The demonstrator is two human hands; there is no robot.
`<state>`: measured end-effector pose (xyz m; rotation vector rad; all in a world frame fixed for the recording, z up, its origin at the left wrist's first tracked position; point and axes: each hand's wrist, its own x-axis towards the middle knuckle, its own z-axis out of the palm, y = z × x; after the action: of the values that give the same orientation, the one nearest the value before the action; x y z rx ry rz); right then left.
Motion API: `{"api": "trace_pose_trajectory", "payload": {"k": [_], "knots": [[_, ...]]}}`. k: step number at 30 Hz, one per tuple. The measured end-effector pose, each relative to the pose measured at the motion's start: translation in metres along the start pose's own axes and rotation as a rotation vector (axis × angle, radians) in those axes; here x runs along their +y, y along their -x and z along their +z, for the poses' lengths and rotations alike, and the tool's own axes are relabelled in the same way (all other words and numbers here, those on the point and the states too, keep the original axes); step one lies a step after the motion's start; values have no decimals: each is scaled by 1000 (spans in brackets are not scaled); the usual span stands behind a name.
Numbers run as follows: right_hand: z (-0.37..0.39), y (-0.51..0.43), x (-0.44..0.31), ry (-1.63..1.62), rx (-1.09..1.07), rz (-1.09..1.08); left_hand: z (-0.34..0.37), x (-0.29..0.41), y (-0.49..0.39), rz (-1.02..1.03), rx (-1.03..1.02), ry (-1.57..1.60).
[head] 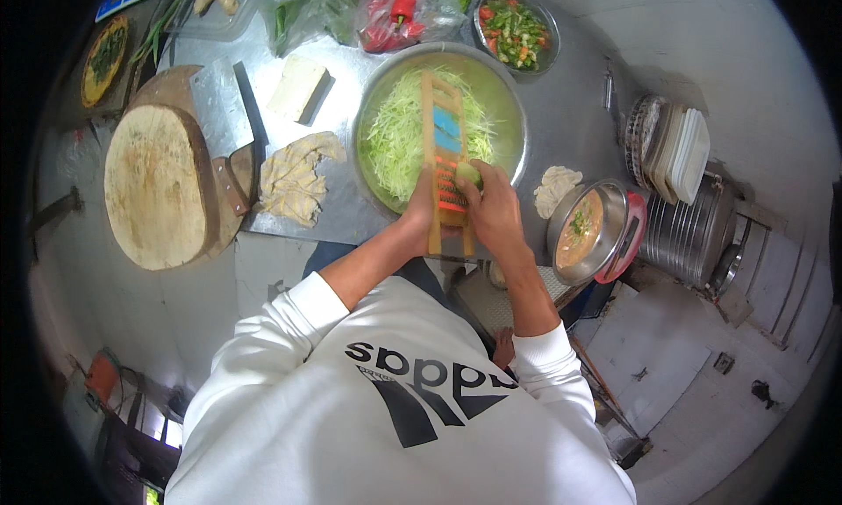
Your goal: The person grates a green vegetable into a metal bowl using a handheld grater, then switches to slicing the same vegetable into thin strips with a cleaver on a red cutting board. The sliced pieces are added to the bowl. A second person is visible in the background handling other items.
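A wooden-framed hand grater point(447, 124) with a blue panel and an orange toothed section leans into a large metal bowl point(524, 133). Its near end is in my left hand point(418, 205). Pressed to the orange section, a small piece of green vegetable point(468, 173) is pinched in the fingers of my right hand point(493, 205). Pale green shreds point(398, 136) are heaped in the bowl under the grater. The underside of the grater is hidden.
Left are a round chopping block point(158, 189), a cleaver point(223, 110), a crumpled cloth point(299, 179) and a white block point(298, 87). Behind stand bagged red peppers point(402, 8) and a bowl of chopped vegetables point(516, 34). A bowl of orange-brown sauce point(579, 232) and another cloth point(556, 189) lie right.
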<state>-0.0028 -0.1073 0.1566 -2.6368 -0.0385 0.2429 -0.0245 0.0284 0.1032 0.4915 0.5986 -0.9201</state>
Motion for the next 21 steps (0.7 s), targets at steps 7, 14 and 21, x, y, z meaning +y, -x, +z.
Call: {"api": "trace_pose_trajectory", "payload": {"k": [7, 14, 21], "knots": [[-11, 13, 2, -61, -216, 157, -4, -1, -1, -25, 28, 26], [-16, 50, -16, -55, -190, -77, -17, -9, -16, 24, -92, 156], [2, 22, -10, 5, -131, -147, -15, -20, -22, 19, -7, 119]]}}
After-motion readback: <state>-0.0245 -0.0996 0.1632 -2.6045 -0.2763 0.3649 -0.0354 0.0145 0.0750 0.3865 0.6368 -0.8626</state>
